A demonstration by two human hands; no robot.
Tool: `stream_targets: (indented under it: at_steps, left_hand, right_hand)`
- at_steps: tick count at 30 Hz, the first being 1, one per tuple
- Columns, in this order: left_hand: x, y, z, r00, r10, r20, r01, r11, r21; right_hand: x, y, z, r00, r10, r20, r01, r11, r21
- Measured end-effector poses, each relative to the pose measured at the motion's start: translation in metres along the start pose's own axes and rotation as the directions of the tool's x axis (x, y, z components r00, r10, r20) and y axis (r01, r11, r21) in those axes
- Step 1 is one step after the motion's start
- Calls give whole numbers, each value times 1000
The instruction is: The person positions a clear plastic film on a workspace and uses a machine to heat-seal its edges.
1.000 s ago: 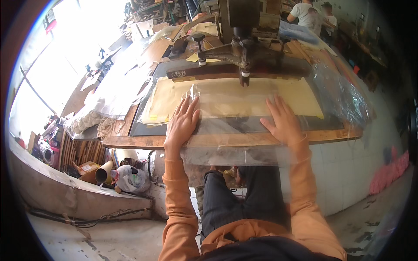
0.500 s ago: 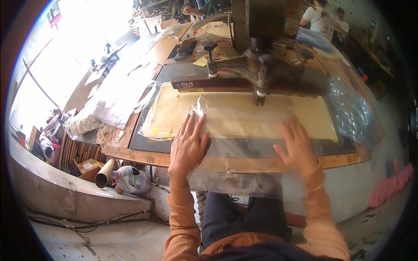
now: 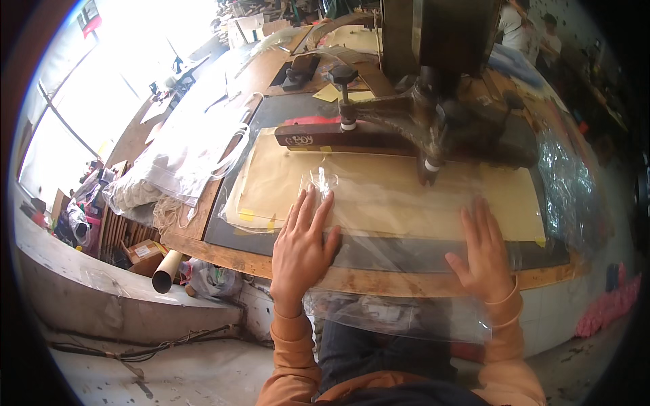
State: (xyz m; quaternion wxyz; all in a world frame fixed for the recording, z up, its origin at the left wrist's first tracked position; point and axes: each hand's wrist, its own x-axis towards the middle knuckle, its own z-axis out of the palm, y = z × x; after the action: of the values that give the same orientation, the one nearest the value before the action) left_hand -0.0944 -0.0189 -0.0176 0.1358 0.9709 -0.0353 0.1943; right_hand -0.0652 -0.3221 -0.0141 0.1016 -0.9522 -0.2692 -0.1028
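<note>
My left hand (image 3: 302,247) lies flat, fingers stretched, on a sheet of clear plastic film (image 3: 379,260). My right hand (image 3: 484,250) rests likewise on the film's right part, thumb spread inward. The film lies over a tan sheet (image 3: 399,203) on a dark mat (image 3: 261,247) and hangs past the table's front edge. It wrinkles and shines at my left fingertips. Just beyond both hands, a long dark press bar (image 3: 325,138) spans the tan sheet. It hangs from a metal bracket (image 3: 399,111) with black knobs. Whether the bar touches the film, I cannot tell.
Crumpled clear plastic (image 3: 572,186) lies at the table's right. White bagged material (image 3: 166,176) and looped cord cover the left side. A wooden edge (image 3: 379,281) runs along the front. Below left are a cardboard tube (image 3: 166,272) and a carton (image 3: 143,252). Other people stand far right.
The whole picture has shifted, with table, press and hands lower and rightward. Both hands stay flat on the film, at about the same places over the tan sheet.
</note>
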Motion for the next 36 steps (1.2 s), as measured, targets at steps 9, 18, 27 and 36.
stream_targets:
  at_steps: [9, 18, 27, 36]
  left_hand:
    - [0, 1, 2, 1000, 6, -8, -5, 1000, 25]
    - [-1, 5, 2, 1000, -2, -10, 2, 1000, 26]
    - [-1, 6, 4, 1000, 1, -18, -1, 1000, 29]
    - [-6, 16, 10, 998, -31, -51, 33, 999, 30]
  right_hand:
    - [1, 4, 1, 1000, 2, 2, -2, 1000, 13]
    - [3, 6, -3, 1000, -10, 2, 10, 1000, -10]
    - [4, 9, -1, 1000, -16, -6, 16, 1000, -18]
    - [5, 22, 1, 999, -38, -2, 38, 999, -33]
